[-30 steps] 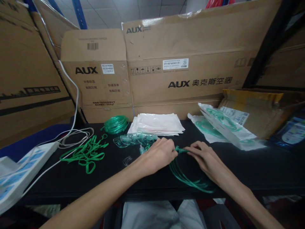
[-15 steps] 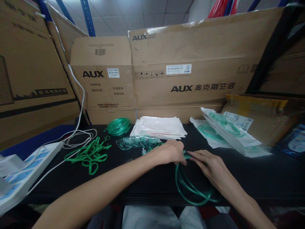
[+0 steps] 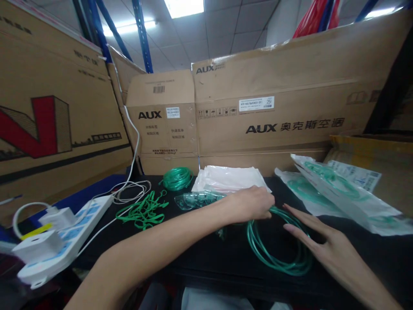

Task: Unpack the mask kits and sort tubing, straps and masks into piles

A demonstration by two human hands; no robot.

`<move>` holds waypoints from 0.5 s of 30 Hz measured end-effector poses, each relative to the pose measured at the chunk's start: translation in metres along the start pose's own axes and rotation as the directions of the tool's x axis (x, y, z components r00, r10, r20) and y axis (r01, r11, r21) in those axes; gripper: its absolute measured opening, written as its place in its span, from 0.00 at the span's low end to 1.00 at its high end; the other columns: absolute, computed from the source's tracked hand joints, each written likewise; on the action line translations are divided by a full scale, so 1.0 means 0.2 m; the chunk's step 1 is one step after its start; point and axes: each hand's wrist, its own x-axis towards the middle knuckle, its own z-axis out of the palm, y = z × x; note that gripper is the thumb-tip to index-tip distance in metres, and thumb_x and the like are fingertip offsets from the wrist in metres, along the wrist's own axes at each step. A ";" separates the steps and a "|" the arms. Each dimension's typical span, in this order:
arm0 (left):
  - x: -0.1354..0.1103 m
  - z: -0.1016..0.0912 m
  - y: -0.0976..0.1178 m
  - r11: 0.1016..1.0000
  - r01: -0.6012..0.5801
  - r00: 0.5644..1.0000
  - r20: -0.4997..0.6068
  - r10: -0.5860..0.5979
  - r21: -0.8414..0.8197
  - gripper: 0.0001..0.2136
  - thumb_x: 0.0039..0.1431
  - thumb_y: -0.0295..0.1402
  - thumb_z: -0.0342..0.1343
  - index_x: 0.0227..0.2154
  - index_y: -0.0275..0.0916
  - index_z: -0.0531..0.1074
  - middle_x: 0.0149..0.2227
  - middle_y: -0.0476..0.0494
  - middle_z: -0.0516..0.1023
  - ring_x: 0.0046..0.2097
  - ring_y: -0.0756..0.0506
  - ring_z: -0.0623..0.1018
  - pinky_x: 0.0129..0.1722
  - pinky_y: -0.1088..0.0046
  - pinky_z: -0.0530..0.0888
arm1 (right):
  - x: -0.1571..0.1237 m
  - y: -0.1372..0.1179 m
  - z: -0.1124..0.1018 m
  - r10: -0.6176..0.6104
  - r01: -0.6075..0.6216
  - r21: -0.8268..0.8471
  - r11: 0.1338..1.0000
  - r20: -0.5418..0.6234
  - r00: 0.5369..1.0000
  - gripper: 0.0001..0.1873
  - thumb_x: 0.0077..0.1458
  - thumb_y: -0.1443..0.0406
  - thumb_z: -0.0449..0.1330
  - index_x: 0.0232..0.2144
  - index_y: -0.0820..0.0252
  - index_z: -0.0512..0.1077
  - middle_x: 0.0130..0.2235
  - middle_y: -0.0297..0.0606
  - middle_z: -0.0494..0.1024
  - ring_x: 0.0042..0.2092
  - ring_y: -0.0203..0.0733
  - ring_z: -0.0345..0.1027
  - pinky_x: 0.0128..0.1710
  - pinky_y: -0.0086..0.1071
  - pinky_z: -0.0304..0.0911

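Observation:
My left hand [image 3: 256, 204] is closed on the upper left part of a loose coil of green plastic tubing [image 3: 281, 268] near the table's front edge. The lower loops of the coil hang open below the fist. To the right of the coil is my right hand [image 3: 318, 239], thumb and fingers apart, close against the loops; whether it touches them is hard to tell. Behind my left forearm lie clear green-tinted plastic masks [image 3: 197, 199], partly hidden by the arm. A small greenish piece [image 3: 220, 233] shows below the wrist.
At the back sit a wound coil of green tubing [image 3: 177, 178] and white plastic bags [image 3: 229, 175]. Green elastic straps [image 3: 145, 210] and a power strip [image 3: 69, 241] with white cables are on the left. Sealed tubing packs [image 3: 346, 189] lean by a carton [image 3: 383, 157]. Cardboard [image 3: 222, 142] walls the back.
My right hand has come off the bundle near my left fist and opened. The tubing loops have spread wider and rounder. My head view has shifted left and tilted up.

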 end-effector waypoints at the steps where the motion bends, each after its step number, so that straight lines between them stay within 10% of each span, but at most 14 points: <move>1: -0.01 -0.04 -0.03 0.999 0.015 1.000 -0.007 -0.016 -0.038 0.08 0.60 0.29 0.61 0.40 0.33 0.81 0.31 0.39 0.83 0.34 0.43 0.82 0.37 0.71 0.76 | 0.00 -0.01 -0.01 0.042 -0.042 0.024 0.999 -0.017 0.999 0.32 0.51 0.44 0.64 0.53 0.54 0.79 0.56 0.41 0.79 0.59 0.61 0.71 0.62 0.53 0.63; 7: -0.18 -0.31 -0.42 0.940 0.198 0.928 -0.256 -0.271 -0.278 0.12 0.65 0.31 0.53 0.44 0.35 0.80 0.33 0.45 0.84 0.26 0.51 0.80 0.33 0.77 0.75 | 0.00 -0.05 -0.06 0.280 -0.269 0.133 0.954 -0.072 0.957 0.27 0.54 0.43 0.59 0.45 0.51 0.84 0.54 0.41 0.81 0.62 0.62 0.68 0.63 0.53 0.61; 15: -0.65 -0.34 -1.00 0.680 0.506 0.534 -0.426 -0.730 -0.531 0.12 0.68 0.38 0.57 0.47 0.33 0.75 0.43 0.41 0.80 0.39 0.45 0.81 0.40 0.64 0.80 | 0.02 -0.02 -0.04 0.321 -0.306 0.241 0.921 -0.025 0.947 0.29 0.55 0.44 0.58 0.47 0.55 0.83 0.52 0.43 0.82 0.56 0.62 0.75 0.64 0.55 0.59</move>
